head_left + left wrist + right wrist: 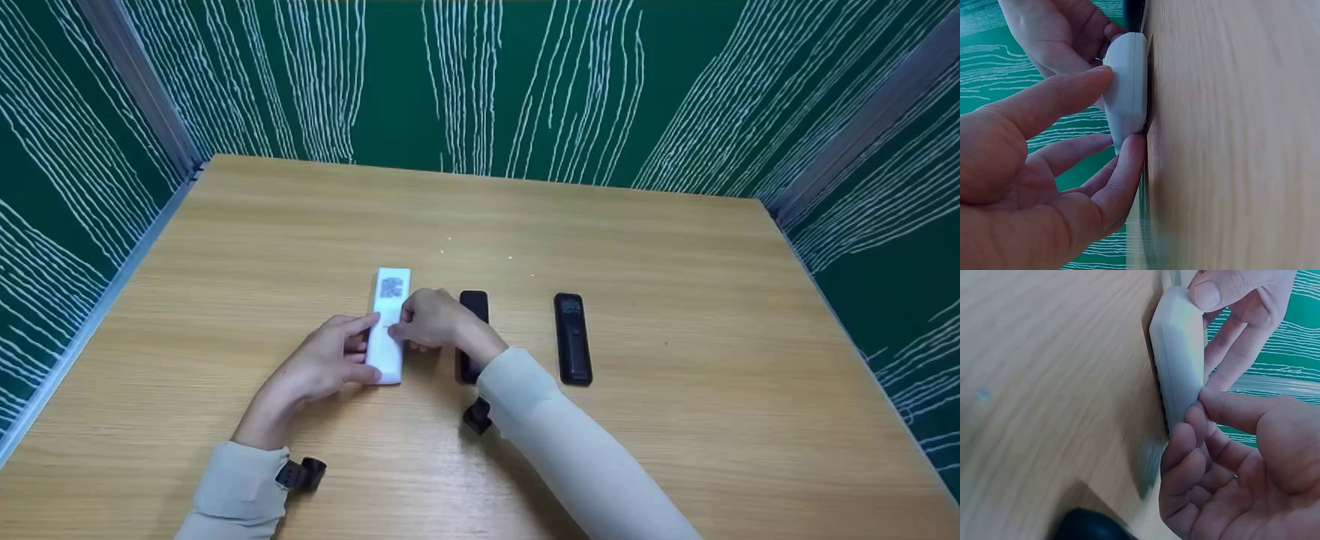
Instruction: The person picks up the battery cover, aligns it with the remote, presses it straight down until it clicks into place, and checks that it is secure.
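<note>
A white remote control (pixel 385 356) lies with its back up on the table, a printed square code (pixel 391 287) near its far end. My left hand (pixel 322 364) holds it from the left, thumb at the near end and fingertips along the side. In the left wrist view, the thumb (pixel 1086 84) rests on its rounded back. From the right, my right hand (pixel 435 319) pinches at the middle of the remote, thumb and index fingertips together at its edge. Its other fingers (pixel 1182 472) are curled. Small bumps show along the remote's underside in the right wrist view.
A black remote control (pixel 474 301) lies partly hidden beneath my right wrist. Farther right is another black remote control (pixel 574 341), back up. Several tiny white specks dot the wooden table (pixel 675 435) behind them. Green walls (pixel 397 82) with white lines stand behind and at both sides.
</note>
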### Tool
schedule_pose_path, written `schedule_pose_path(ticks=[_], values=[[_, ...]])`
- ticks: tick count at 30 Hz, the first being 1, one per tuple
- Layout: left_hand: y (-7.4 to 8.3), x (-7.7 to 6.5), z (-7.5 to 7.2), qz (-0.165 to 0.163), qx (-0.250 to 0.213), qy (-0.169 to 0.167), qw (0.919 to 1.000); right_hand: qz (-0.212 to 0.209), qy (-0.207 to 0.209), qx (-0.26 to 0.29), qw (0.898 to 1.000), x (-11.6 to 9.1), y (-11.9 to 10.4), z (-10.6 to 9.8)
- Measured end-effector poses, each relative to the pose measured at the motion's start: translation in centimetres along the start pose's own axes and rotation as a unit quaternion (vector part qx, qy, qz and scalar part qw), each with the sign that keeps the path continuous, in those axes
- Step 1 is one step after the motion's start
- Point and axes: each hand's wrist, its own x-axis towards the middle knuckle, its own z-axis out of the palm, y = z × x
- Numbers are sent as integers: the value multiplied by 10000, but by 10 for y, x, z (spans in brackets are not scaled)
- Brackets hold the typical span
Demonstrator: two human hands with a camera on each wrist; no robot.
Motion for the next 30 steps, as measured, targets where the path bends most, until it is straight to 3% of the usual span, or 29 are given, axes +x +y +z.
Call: schedule_pose_path(ticks=[21,30], values=[[-1,-1,0,-93,-28,-36,9999,-86,-242,46,9997,-10,-4,3],[-1,0,0,43,-186,-70,9998,-251,-383,-169,9988,-12,-4,5]])
